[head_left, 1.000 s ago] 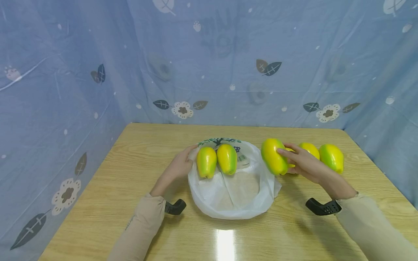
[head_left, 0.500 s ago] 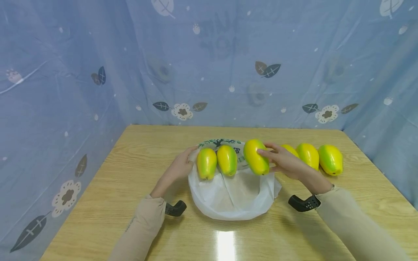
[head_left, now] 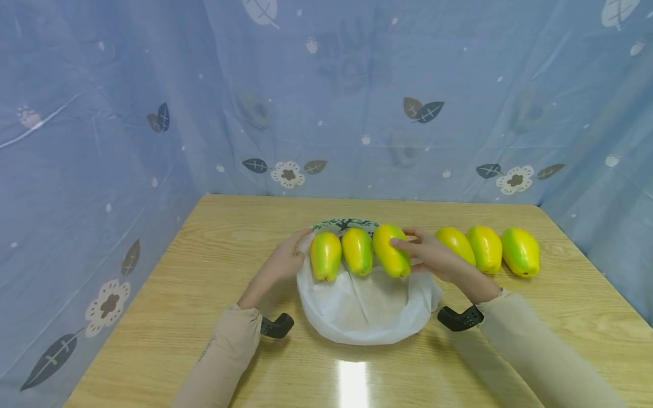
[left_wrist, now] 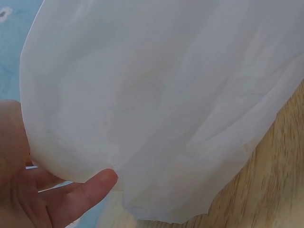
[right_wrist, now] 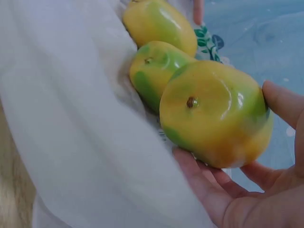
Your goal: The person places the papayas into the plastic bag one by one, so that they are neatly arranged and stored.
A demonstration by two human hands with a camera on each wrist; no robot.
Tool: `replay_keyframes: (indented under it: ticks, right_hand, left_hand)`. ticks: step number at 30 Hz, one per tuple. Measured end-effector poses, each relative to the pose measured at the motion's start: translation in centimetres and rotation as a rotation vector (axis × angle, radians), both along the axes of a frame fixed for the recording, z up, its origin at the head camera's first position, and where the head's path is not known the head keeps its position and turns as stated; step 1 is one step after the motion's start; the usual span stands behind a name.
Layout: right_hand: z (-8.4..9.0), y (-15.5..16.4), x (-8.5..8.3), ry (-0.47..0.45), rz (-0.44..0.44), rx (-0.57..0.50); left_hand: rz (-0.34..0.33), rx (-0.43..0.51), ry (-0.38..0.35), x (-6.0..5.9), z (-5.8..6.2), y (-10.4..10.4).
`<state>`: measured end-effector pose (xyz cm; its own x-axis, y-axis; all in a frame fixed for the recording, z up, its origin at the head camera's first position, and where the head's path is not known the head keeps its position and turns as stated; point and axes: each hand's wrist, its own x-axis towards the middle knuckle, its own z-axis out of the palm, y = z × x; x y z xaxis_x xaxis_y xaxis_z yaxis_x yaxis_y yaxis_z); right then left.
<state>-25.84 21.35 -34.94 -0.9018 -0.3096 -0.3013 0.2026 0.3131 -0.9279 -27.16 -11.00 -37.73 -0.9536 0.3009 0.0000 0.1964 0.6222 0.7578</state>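
The right hand [head_left: 433, 258], fingers curled round a third papaya [head_left: 390, 258], sets it on the white plastic bag [head_left: 367, 306] beside two; three wait on the surface [head_left: 204, 317]. The left hand [head_left: 283, 262] pinches the bag's edge.

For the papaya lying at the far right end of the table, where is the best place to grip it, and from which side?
Probably across the rightmost papaya's wide middle, coming from above. It lies on its side, the top is free, and a neighbour papaya crowds one flank.

Bright, even overhead light leaves a glare streak on the table [head_left: 353, 381] at six o'clock; wrist views are soft, edges bowed.
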Motion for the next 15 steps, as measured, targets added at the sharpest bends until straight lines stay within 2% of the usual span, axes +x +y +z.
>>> replay_keyframes:
  ticks: [7,15]
  right_hand:
    - [-0.64,-0.25,0.00,-0.007,-0.037,0.054]
    - [-1.07,-0.43,0.34,-0.008,-0.072,0.060]
  left_hand:
    - [-0.007,-0.004,0.008,0.10,0.01,0.07]
    - [-0.011,0.002,0.010,0.16,-0.07,0.11]
